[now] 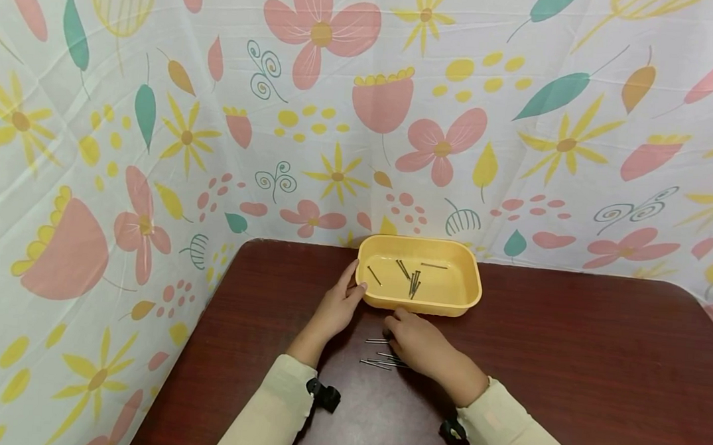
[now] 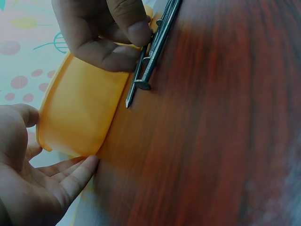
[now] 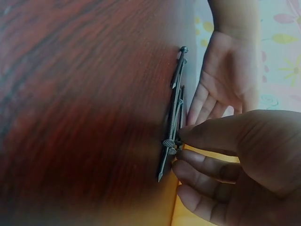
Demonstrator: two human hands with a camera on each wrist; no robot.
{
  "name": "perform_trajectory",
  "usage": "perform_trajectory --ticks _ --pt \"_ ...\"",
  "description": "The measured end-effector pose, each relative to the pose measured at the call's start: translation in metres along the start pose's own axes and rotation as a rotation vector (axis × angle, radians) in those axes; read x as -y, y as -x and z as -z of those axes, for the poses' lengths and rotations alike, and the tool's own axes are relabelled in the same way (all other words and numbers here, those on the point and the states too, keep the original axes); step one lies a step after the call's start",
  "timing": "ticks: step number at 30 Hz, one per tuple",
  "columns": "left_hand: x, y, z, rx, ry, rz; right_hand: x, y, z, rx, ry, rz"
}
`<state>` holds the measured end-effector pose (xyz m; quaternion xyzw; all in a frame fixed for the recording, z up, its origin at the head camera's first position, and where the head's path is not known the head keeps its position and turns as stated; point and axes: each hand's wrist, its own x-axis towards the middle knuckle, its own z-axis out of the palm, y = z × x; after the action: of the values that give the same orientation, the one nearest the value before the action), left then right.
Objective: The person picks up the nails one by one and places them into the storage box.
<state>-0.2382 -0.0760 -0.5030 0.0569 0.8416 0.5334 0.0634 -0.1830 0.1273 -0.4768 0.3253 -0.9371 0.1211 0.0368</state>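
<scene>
My left hand (image 1: 336, 306) holds the left end of a yellow plastic tray (image 1: 362, 294), its thumb near the front corner and its fingers along the side. Several metal nails (image 1: 412, 285) lie inside the tray. In front of it, my right hand (image 1: 424, 345) reaches down over more nails (image 1: 380, 363) lying loosely side by side on the table. The right wrist view shows its thumb and fingertips (image 3: 186, 167) closing around a nail head at the tray end of the group. A nail's pointed end (image 2: 128, 101) sticks out below those fingers in the left wrist view.
The dark red wooden table (image 1: 565, 364) runs out to both sides of the tray. Behind and at the left hangs a white cloth (image 1: 512, 209) printed with flowers, close behind the tray's back rim. A black strap device (image 1: 324, 395) sits on each wrist.
</scene>
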Motion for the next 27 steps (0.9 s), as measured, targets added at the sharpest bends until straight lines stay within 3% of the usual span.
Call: perform_trajectory --ticks 21,27 --pt "0.0012 -0.0011 -0.0002 -0.006 -0.006 -0.008 0.0007 -0.0016 0.0055 0.154 -0.080 -0.095" --pt "0.0020 -0.0013 -0.0002 -0.007 0.000 -0.003 0.0002 -0.0001 0.0064 0.148 -0.085 -0.064"
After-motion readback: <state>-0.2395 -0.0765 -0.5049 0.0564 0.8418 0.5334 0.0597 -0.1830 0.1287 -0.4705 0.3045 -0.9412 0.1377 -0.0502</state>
